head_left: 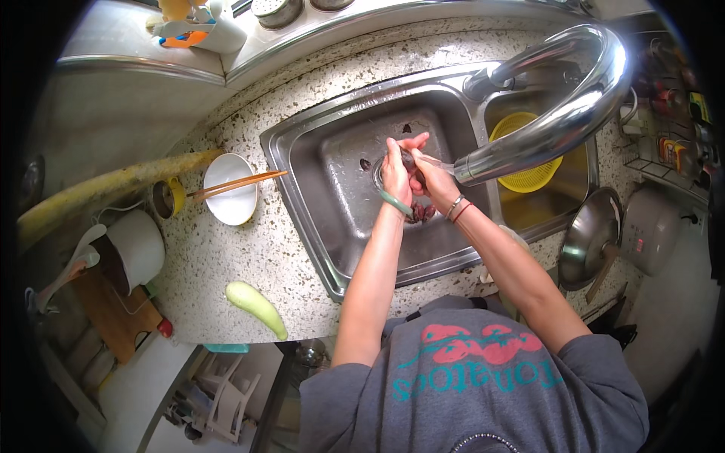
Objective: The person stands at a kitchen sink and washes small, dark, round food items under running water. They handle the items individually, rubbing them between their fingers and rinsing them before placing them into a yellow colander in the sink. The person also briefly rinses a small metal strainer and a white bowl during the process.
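Over the left basin of the steel sink (pixel 313 226), my two hands meet under the chrome faucet (pixel 555 140), whose water stream runs onto them. Between them is a small dark brown piece of food (pixel 408 159); its kind is mostly hidden by my fingers. My left hand (pixel 396 175), with a green bangle at the wrist, cups it from the left. From the right, my right hand (pixel 437 181) closes on it with bent fingers. Dark reddish pieces (pixel 420 212) lie in the basin just below my hands, and small dark scraps (pixel 365 164) stick to its bottom.
A yellow colander (pixel 529 181) sits in the right basin. Left on the speckled counter (pixel 200 260) are a white bowl (pixel 231 192) with chopsticks across it, a yellow cup (pixel 169 198), a pale green gourd (pixel 257 308) and a white pot (pixel 138 245). A metal lid (pixel 589 238) leans at right.
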The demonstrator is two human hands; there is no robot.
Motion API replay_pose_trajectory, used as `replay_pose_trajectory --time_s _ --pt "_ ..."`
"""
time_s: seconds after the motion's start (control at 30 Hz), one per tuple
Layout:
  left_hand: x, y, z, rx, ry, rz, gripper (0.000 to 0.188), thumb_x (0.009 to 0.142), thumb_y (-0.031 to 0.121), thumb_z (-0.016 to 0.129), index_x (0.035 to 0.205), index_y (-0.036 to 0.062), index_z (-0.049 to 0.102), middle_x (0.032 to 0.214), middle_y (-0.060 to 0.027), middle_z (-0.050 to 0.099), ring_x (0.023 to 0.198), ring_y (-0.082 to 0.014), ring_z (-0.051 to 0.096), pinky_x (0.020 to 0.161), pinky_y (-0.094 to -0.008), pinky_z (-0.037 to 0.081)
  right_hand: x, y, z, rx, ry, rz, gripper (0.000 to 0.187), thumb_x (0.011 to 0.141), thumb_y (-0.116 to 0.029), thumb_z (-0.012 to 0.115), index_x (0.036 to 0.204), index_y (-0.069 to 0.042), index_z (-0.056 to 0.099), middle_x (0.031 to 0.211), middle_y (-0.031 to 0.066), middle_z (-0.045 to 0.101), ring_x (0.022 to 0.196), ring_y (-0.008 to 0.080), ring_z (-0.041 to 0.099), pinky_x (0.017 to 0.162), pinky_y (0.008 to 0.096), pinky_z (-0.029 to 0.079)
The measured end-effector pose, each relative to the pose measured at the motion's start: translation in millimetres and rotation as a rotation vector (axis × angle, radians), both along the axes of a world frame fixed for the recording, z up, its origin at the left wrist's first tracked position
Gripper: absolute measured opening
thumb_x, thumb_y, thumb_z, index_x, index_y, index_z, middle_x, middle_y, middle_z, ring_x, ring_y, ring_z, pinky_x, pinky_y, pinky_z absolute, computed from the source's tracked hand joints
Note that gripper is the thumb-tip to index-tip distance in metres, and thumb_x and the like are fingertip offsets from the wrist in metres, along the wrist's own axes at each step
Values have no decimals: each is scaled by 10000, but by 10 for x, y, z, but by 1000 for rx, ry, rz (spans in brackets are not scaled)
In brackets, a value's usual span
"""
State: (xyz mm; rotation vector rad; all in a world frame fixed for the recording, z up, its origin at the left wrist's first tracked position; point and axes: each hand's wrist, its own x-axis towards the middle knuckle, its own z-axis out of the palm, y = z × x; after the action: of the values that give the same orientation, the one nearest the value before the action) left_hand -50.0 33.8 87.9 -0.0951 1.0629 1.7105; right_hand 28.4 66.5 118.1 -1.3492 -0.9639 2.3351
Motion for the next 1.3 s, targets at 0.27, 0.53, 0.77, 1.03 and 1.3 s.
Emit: replay_pose_trajectory --time_s 0.27,0.53,0.77,1.03,1.3 --pt "365 -42 181 42 132 211 218 953 244 416 1059 55 441 1117 -133 547 1011 -182 521 892 -309 423 -1 22 -108 274 -137 -97 211 893 -233 537 983 -63 625 681 -63 531 537 -12 409 440 149 314" --pt "95 -21 256 -17 -197 229 404 961 386 312 909 30 495 982 -190 610 896 -254 593 767 -350 510 -40 -75 298 591 13 30 289 810 -121 574 1088 -40 597 1025 79 607 952 164 552 848 295 419" --pt "190 -80 269 40 -262 173 272 953 264 387 850 67 543 870 -71 607 844 -167 570 810 -310 454 113 26 140 1061 -154 281 302 794 -55 581 1095 -37 586 950 134 583 891 252 555 799 299 441" --pt "28 -198 -194 422 -796 -63 403 955 264 231 995 -3 529 1101 -181 552 1095 -295 498 969 -422 406 155 30 221 857 -63 268 331 767 -80 627 1098 -90 607 906 62 555 896 169 505 786 283 414" --pt "359 -59 336 -83 -282 145 298 920 239 464 1111 28 555 1080 -77 593 1002 -187 550 911 -313 424 34 19 -206 1062 -401 238 254 875 -248 494 806 -4 514 729 165 518 656 263 527 614 347 421"
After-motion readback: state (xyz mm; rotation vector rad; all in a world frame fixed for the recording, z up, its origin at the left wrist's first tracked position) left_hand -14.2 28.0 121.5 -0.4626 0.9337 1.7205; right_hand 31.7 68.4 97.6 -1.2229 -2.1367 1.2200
